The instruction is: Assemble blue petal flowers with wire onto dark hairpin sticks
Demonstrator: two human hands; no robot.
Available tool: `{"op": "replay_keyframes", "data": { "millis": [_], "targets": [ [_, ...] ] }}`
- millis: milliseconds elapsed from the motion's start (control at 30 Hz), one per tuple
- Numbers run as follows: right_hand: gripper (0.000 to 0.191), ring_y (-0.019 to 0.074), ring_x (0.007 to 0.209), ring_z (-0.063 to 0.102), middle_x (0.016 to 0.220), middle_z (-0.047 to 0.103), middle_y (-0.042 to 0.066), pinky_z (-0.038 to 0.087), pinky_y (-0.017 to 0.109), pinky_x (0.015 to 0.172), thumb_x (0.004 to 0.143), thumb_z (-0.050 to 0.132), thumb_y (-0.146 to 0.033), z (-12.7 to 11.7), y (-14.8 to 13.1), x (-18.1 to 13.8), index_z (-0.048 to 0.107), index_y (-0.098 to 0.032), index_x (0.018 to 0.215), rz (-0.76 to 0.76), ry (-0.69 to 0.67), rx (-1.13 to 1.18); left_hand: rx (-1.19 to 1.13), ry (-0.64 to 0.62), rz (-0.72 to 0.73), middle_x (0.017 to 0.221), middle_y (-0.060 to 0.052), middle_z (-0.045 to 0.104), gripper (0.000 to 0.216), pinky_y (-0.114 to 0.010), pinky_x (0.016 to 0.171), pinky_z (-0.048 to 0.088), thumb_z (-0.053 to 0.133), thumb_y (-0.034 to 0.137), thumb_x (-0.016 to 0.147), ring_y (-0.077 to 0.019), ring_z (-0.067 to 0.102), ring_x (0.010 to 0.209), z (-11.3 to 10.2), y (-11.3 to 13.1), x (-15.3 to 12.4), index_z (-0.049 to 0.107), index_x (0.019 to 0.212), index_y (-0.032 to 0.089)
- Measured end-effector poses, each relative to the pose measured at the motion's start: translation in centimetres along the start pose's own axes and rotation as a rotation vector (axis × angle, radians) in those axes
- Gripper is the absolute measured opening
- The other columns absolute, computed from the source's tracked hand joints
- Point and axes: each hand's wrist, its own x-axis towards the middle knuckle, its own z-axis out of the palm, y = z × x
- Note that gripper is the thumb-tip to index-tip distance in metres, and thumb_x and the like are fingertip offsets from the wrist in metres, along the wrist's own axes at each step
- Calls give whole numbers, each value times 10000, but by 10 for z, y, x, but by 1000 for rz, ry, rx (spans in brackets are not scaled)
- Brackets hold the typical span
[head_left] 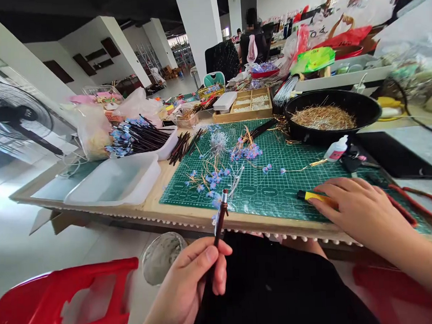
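Observation:
My left hand [192, 285] is closed around a dark brown stick with a metal tip [221, 218], held upright below the table's front edge. My right hand [359, 209] lies on the green cutting mat [273, 188], fingers resting over a yellow-and-black tool [311, 195]. Small blue flower pieces [209, 178] and thin gold wires lie scattered on the mat in front of me.
A black bowl of gold wire [327, 113], a white glue bottle [336, 149], an empty white tray [117, 182], a tray of dark sticks [144, 136] and a wooden compartment box [247, 104] stand around. Red pliers [416, 207] lie right. A red stool [65, 299] stands lower left. A person sits far back.

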Motion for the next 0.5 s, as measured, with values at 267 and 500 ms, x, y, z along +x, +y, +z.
{"op": "replay_keyframes", "data": {
  "millis": [267, 500],
  "targets": [
    [650, 334, 1063, 599, 1040, 648, 219, 462, 431, 819, 957, 387, -647, -44, 51, 63, 642, -81, 1148, 224, 83, -186, -26, 16, -51, 691, -5, 587, 340, -210, 602, 361, 812, 472, 748, -83, 486, 626, 6, 3, -3, 758, 844, 150],
    [447, 383, 1053, 583, 973, 637, 241, 429, 448, 731, 881, 501, -551, -49, 32, 82, 636, -132, 963, 215, 175, -82, -71, -30, -75, 649, 3, 569, 333, -187, 515, 282, 764, 445, 792, -54, 481, 537, 6, 4, -9, 734, 855, 120]
  ]
}}
